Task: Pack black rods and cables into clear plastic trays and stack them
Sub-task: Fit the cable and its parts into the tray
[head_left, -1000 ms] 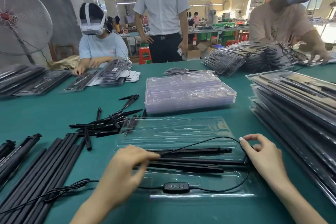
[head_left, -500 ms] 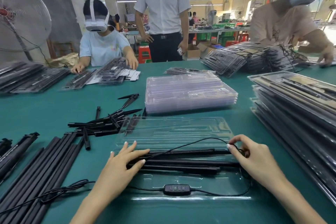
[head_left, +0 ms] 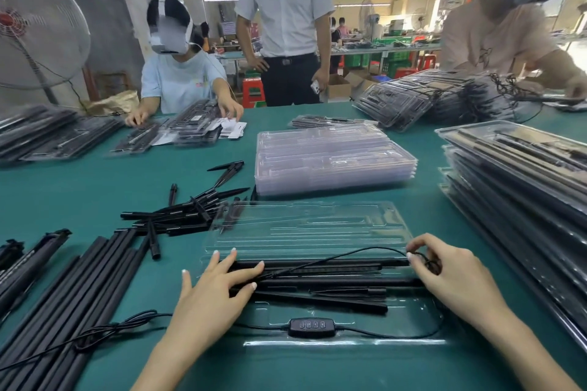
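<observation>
At lower center, the left hand (head_left: 212, 290) presses flat, straight fingers on black rods (head_left: 333, 282) in the clear tray (head_left: 305, 228); the right hand (head_left: 451, 276) pinches the cable (head_left: 359, 252).

The clear plastic tray (head_left: 305, 232) in front of the person is catching the ceiling lights, glossy and smooth; the black rods (head_left: 320, 282) lying in it are looking matt, like dull plastic; the thin cable (head_left: 355, 252) is showing a rubbery, faintly shiny skin; the green desk (head_left: 79, 187) is reading as a flat, matt mat; the stack of empty trays (head_left: 333, 159) is gleaming milky-clear.
</observation>
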Demonstrator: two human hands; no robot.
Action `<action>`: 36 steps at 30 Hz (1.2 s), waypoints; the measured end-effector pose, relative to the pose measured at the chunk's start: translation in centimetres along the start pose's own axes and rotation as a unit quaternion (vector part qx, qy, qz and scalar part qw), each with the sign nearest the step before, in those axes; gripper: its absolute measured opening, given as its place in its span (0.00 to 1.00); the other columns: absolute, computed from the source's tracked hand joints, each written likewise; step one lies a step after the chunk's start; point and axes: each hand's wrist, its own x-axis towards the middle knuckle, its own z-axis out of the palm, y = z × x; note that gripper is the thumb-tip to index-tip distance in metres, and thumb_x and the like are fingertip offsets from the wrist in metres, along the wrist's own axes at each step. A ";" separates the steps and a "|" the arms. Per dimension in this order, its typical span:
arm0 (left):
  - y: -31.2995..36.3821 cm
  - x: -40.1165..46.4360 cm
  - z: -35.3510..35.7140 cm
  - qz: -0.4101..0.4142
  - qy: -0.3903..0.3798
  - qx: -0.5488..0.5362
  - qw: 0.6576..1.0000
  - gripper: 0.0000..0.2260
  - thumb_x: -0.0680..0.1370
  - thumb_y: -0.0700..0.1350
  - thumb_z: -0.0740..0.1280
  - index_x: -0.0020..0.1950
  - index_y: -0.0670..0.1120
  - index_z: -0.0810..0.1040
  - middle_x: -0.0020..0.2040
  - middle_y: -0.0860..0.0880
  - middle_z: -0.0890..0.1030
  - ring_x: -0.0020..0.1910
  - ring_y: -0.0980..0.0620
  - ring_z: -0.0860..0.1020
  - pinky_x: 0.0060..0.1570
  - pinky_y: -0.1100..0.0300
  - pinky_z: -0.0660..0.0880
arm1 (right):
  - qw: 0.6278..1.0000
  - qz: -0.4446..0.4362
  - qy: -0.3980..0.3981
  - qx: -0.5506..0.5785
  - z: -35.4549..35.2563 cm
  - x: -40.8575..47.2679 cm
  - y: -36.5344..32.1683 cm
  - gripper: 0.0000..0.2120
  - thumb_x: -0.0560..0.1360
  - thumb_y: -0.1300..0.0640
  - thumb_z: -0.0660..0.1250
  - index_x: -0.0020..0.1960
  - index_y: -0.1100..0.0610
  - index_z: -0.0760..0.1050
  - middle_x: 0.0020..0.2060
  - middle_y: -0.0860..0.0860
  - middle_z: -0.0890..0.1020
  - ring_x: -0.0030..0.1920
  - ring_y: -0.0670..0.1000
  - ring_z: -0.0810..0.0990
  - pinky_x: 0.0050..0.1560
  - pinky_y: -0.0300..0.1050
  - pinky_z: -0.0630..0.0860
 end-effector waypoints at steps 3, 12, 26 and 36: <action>-0.3 0.2 -0.2 -0.003 0.018 0.032 0.999 0.15 0.81 0.57 0.56 0.66 0.74 0.62 0.78 0.58 0.48 0.77 0.56 0.40 0.73 0.43 0.37 | 0.999 -0.025 0.012 0.029 0.1 -0.1 -0.2 0.05 0.72 0.48 0.69 0.42 0.41 0.73 0.26 0.44 0.74 0.31 0.43 0.74 0.33 0.40 0.70; 1.3 1.9 0.5 0.163 -0.004 0.012 0.987 0.27 0.81 0.41 0.53 0.72 0.68 0.54 0.75 0.67 0.44 0.73 0.65 0.34 0.70 0.59 0.28 | 0.995 -0.030 0.006 0.094 -0.4 -0.2 0.4 0.10 0.72 0.53 0.70 0.46 0.39 0.73 0.30 0.42 0.75 0.31 0.45 0.72 0.35 0.44 0.72; 0.6 2.0 2.0 0.170 -0.025 0.046 0.984 0.29 0.73 0.71 0.42 0.69 0.72 0.29 0.73 0.70 0.38 0.73 0.64 0.33 0.73 0.52 0.30 | 0.983 -0.144 -0.091 0.066 -1.8 -0.2 1.1 0.24 0.66 0.72 0.67 0.38 0.41 0.77 0.36 0.45 0.77 0.39 0.45 0.75 0.41 0.40 0.71; 0.3 2.1 -0.1 0.071 -0.018 -0.477 0.876 0.34 0.72 0.36 0.53 0.76 0.54 0.47 0.72 0.57 0.65 0.74 0.56 0.59 0.73 0.60 0.53 | 0.977 -0.181 -0.071 0.084 -1.4 -0.2 1.9 0.26 0.69 0.70 0.64 0.48 0.37 0.75 0.41 0.44 0.79 0.36 0.46 0.76 0.42 0.39 0.72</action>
